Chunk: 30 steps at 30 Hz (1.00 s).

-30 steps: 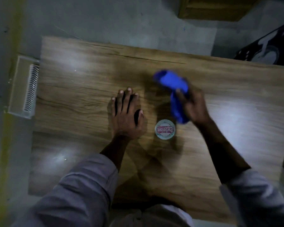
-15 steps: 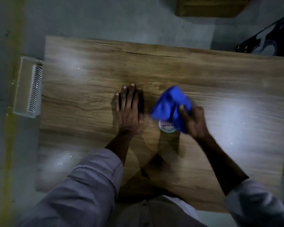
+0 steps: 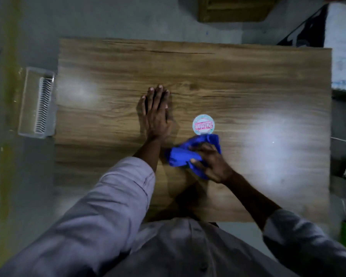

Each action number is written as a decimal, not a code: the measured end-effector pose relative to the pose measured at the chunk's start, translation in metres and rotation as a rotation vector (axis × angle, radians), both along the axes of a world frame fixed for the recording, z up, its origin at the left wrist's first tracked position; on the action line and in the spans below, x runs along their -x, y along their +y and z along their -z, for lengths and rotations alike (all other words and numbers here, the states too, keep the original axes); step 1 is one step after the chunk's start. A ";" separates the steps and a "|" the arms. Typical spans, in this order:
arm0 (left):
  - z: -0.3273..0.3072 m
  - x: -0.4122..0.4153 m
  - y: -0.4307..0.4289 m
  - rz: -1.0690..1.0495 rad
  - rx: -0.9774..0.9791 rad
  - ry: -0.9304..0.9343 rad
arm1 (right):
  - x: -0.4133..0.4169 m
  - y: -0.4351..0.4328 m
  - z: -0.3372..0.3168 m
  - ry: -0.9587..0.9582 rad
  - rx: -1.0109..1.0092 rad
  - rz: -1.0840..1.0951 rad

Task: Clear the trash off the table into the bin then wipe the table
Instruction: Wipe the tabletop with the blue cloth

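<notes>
My right grip bunches the blue cloth against the bench, just beside the round printed disc — pressure for wiping. My left grip lies flat, fingers straight, holding nothing — probably bracing me.

Crumpled blue cloth bunched flat on the rectangular wood-grain table, toward its near edge, about mid-width. Pale slatted plastic bin stands just beside the table's left edge.

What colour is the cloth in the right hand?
Bright blue cloth, clearest in the head view.
</notes>
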<state>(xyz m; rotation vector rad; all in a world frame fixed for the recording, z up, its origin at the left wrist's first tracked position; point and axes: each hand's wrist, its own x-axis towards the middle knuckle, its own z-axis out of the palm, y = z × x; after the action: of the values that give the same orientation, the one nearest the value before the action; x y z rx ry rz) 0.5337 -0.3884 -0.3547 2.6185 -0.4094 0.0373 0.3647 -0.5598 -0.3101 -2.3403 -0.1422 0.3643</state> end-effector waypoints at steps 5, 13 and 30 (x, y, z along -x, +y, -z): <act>0.007 -0.003 0.010 0.036 0.108 0.056 | -0.058 -0.046 -0.035 -0.162 -0.024 0.398; 0.008 0.070 0.066 0.129 0.285 0.138 | 0.008 0.034 0.024 -0.127 0.285 0.064; -0.040 0.233 0.149 0.234 0.195 0.281 | 0.078 0.073 -0.003 0.254 0.549 0.332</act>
<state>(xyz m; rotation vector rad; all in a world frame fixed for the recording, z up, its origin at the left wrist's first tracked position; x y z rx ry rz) 0.3009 -0.2392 -0.3145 2.3245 -0.5755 -0.3471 0.2868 -0.4868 -0.3074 -2.7573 0.5249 0.5838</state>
